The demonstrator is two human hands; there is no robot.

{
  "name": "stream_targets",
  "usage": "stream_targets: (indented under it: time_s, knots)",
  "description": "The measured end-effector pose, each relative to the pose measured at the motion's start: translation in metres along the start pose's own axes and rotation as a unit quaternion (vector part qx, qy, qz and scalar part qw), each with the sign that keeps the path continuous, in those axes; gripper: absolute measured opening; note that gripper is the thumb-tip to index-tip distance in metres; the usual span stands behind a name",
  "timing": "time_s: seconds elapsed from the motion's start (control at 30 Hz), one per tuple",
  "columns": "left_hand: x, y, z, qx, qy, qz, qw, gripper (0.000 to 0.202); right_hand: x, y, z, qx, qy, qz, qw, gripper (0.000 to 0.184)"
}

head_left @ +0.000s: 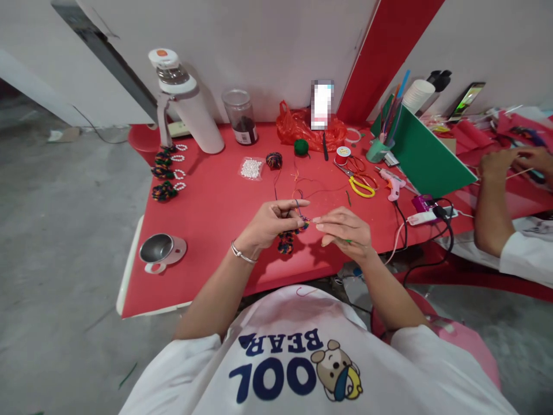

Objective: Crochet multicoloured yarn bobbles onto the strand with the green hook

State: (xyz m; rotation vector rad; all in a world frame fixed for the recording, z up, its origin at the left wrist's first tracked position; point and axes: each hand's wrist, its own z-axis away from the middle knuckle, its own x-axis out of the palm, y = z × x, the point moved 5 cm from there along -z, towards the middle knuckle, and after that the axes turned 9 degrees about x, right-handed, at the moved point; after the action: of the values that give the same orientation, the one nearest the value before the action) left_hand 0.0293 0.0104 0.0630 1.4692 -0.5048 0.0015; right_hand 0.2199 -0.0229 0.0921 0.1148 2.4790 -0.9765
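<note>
My left hand [276, 222] pinches a crocheted piece of multicoloured yarn [286, 242], dark blue, green and orange, that dangles below the fingers. A strand of yarn loops round its raised index finger. My right hand [345, 230] is closed close beside it, its fingertips by the edge of the piece. It appears to hold a thin crochet hook, mostly hidden by the fingers; a bit of green shows at the palm. From the work, strands run towards a multicoloured yarn ball [273, 161] and a green yarn ball [301, 147].
Several finished yarn pieces with bead loops [164, 191] lie at left, above a steel cup [166, 252]. Behind are a thermos [194, 115], a jar [240, 118] and a bag of white beads [251, 168]. Yellow-handled scissors [362, 187] and a glue gun [393, 183] lie right. A co-worker's hands [501, 167] work beyond a green board [432, 153].
</note>
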Motion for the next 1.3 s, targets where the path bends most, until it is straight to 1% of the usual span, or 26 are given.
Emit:
stream_targets:
  time_s: [0.1, 0.27, 0.53, 0.7, 0.77, 0.83, 0.87, 0.9, 0.93, 0.97, 1.07, 1.13, 1.2, 1.3]
  knots:
    - [-0.002, 0.001, 0.000, 0.005, -0.006, -0.016, 1.000, 0.051, -0.004, -0.003, -0.003, -0.004, -0.006, 0.006, 1.000, 0.049]
    - [-0.004, 0.006, 0.001, 0.004, -0.018, -0.040, 0.999, 0.048, -0.007, -0.005, -0.006, 0.008, -0.017, -0.004, 1.000, 0.036]
    - [0.002, 0.012, 0.001, 0.001, -0.070, -0.060, 0.996, 0.043, -0.014, -0.005, -0.010, 0.041, -0.049, -0.066, 0.996, 0.021]
    - [0.002, 0.010, 0.001, -0.002, -0.087, -0.054, 0.995, 0.042, -0.014, 0.005, -0.007, 0.077, -0.035, -0.107, 0.991, 0.018]
    - [0.003, 0.008, 0.001, 0.002, -0.086, -0.055, 0.995, 0.042, -0.008, 0.015, 0.000, 0.120, -0.006, -0.149, 0.981, 0.018]
    - [0.004, 0.006, 0.000, 0.015, -0.069, -0.057, 0.996, 0.045, 0.003, 0.026, 0.010, 0.186, 0.055, -0.203, 0.960, 0.023]
    - [0.006, 0.005, 0.000, 0.026, -0.052, -0.061, 0.996, 0.048, 0.008, 0.032, 0.016, 0.221, 0.102, -0.229, 0.943, 0.029]
    - [0.007, 0.004, -0.001, 0.039, -0.031, -0.067, 0.996, 0.052, 0.016, 0.034, 0.021, 0.245, 0.127, -0.238, 0.931, 0.034]
    - [0.009, 0.003, -0.001, 0.053, -0.007, -0.076, 0.996, 0.055, 0.024, 0.034, 0.025, 0.258, 0.136, -0.223, 0.930, 0.035]
    - [0.012, 0.001, -0.001, 0.066, 0.016, -0.087, 0.994, 0.057, 0.030, 0.032, 0.028, 0.257, 0.158, -0.187, 0.935, 0.034]
    - [0.018, -0.007, 0.001, 0.090, 0.081, -0.091, 0.988, 0.060, 0.036, 0.015, 0.031, 0.205, 0.218, -0.032, 0.954, 0.024]
    - [0.019, -0.013, 0.003, 0.101, 0.122, -0.074, 0.985, 0.060, 0.038, 0.006, 0.028, 0.161, 0.234, 0.044, 0.958, 0.023]
    - [0.020, -0.017, 0.003, 0.109, 0.143, -0.040, 0.983, 0.062, 0.039, 0.001, 0.025, 0.122, 0.241, 0.069, 0.960, 0.024]
    - [0.020, -0.019, 0.002, 0.097, 0.135, 0.028, 0.986, 0.064, 0.036, 0.003, 0.021, 0.080, 0.244, 0.052, 0.965, 0.024]
